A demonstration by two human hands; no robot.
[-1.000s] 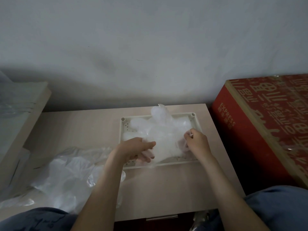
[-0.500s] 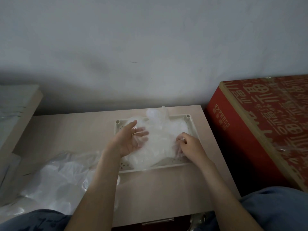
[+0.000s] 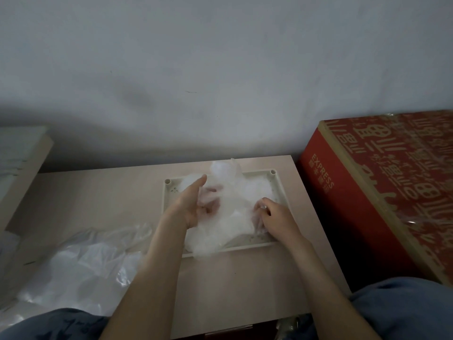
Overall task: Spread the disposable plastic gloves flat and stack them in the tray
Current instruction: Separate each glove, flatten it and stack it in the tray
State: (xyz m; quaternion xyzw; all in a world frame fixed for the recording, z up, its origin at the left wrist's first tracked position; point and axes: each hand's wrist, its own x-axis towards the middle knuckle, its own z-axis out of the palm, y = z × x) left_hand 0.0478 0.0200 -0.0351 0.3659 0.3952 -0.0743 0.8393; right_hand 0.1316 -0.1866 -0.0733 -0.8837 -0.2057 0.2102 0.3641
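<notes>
pale table (image 3: 220, 278) against a grey wall (image 3: 220, 69) carries the tray (image 3: 247, 248), with the gloves (image 3: 235, 212) heaped in it. right hand (image 3: 274, 217) pinches their top layer; left hand (image 3: 191, 207) reaches under it, grip unclear. best to draw both hands gently apart, then press flat.

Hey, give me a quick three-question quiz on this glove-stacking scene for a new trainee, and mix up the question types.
1. True or false: the red box stands to the right of the table.
2. Where does the loose plastic pile lie? A) on the table, left of the tray; B) inside the tray; C) on the red box.
3. Fill in: the ___ hand holds the gloves with curled fingers at the tray's right side.
Key: 1 true; 2 A; 3 right hand.
</notes>
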